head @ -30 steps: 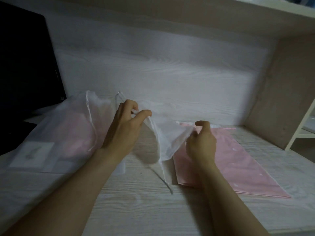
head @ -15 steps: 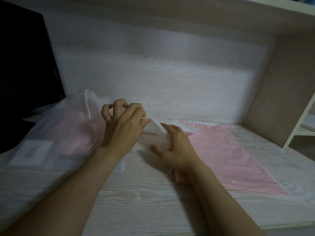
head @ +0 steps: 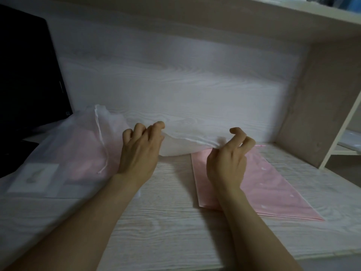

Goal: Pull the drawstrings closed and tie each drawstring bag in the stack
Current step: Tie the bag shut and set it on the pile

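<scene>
Left hand [head: 140, 151] and right hand [head: 226, 161] were both bare, tendons faintly ridged along the backs and knuckles rounded, each running into a slim, smooth, uncovered arm, left forearm [head: 93, 222] and right forearm [head: 254, 227], unclothed down to the picture's lower edge.

Left hand [head: 139, 151] and right hand [head: 227, 159] pinch white bag [head: 181, 145] above desk [head: 166, 222].

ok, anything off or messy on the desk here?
Nothing spilled or torn. The left hand and right hand pinch the top edge of a white bag stretched between them. Only loose end: the big bag on the left has its cord dangling free. The pink stack lies flat on the desk.
</scene>
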A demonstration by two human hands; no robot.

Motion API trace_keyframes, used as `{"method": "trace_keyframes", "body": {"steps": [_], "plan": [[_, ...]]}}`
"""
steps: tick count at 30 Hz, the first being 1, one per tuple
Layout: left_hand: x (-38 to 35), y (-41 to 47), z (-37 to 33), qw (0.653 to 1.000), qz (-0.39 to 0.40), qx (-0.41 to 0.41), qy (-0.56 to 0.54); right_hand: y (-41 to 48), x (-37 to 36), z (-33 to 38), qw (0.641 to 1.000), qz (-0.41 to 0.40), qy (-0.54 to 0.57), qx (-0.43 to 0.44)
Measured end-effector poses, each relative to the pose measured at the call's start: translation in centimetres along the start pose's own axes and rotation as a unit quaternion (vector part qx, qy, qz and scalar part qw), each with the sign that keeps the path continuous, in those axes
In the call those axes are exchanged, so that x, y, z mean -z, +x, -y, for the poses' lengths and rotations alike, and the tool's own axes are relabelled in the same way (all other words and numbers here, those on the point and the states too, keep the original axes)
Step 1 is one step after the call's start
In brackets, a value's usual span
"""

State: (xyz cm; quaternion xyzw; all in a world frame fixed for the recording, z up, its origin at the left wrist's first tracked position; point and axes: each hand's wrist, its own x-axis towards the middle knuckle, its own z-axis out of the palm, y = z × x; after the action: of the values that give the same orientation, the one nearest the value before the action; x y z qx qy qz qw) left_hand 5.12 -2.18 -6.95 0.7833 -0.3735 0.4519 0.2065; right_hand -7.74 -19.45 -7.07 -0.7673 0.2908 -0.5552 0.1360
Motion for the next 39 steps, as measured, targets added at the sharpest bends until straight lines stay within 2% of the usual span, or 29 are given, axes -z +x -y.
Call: {"method": "trace_keyframes", "body": {"steps": [4,7,10,15,24,26,30,36,39], "plan": [[-0.7,-0.1,0.0,1.000,0.006,-0.006,-0.013,-0.3,0.7,1.2,0.988,-0.034,0.132,-0.066],[-0.3,0.0,-0.1,0.998,0.016,0.030,-0.057,-0.3,0.8,1.3,0.979,-0.049,0.181,-0.082],[0.7,0.0,-0.3,0.992,0.023,0.087,-0.086,0.1,0.8,1.1,0.977,-0.037,0.175,-0.119],[1.1,0.0,0.0,0.964,0.081,0.224,-0.116,0.0,1.0,1.5,0.970,-0.007,0.205,-0.131],[-0.6,0.2,0.5,0.922,0.056,0.289,-0.251,0.5,1.0,1.1,0.926,0.041,0.281,-0.250],[-0.8,0.4,0.8,0.913,0.053,0.317,-0.249,0.9,0.9,0.9,0.887,0.066,0.334,-0.313],[-0.7,0.4,1.2,0.921,0.073,0.332,-0.190,1.5,1.2,0.9,0.760,0.093,0.485,-0.423],[0.6,0.9,1.0,0.906,0.104,0.378,-0.158,1.6,1.1,0.5,0.626,0.100,0.596,-0.493],[1.4,1.6,1.1,0.874,0.108,0.430,-0.199,1.8,1.2,0.0,0.541,0.130,0.652,-0.516]]}}
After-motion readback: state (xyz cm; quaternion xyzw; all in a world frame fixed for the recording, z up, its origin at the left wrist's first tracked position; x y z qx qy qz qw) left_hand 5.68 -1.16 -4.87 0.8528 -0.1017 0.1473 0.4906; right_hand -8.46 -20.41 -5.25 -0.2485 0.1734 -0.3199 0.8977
